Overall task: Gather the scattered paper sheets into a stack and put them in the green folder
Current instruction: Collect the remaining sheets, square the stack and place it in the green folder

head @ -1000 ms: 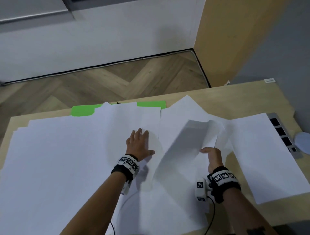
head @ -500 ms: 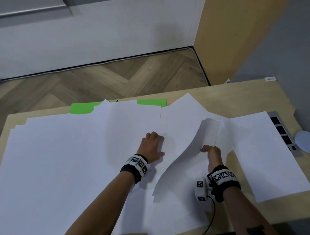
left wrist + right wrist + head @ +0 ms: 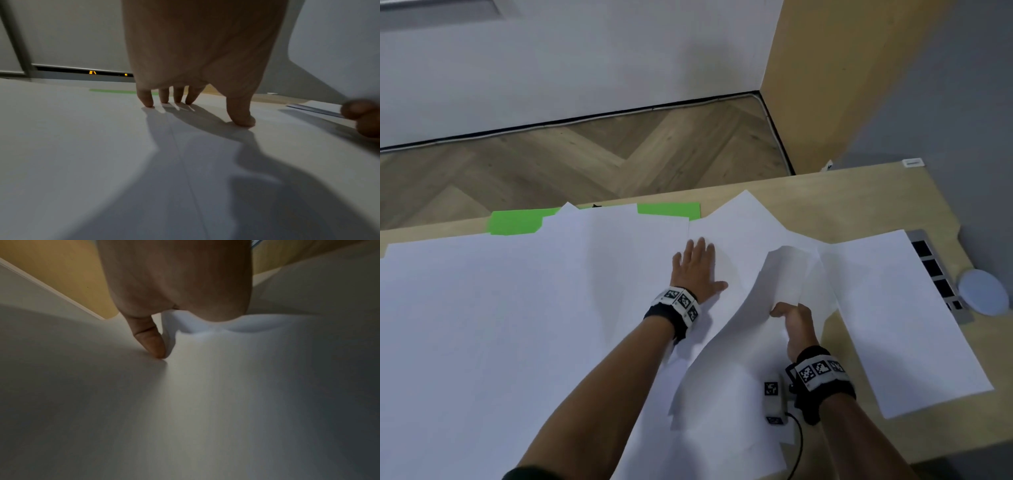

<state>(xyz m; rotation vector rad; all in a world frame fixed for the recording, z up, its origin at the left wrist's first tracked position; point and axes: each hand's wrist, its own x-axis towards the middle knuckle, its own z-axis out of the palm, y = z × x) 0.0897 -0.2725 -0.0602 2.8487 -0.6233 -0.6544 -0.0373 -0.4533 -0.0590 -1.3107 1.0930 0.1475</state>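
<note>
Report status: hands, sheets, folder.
Left hand flat on sheets. Right hand pinching lifted sheet. Green folder mostly covered by paper, far edge.

1. The paper sheets (image 3: 500, 325) are thin, matt white paper, smooth, one of them bent in a soft curl.
2. The green folder (image 3: 515, 222) looks like smooth matt card.
3. The desk (image 3: 859, 202) is pale wood with a smooth, low-sheen finish.
4. The floor (image 3: 585, 161) is herringbone wood, matt.
5. The wrist bands (image 3: 822, 373) look like black cloth.
</note>
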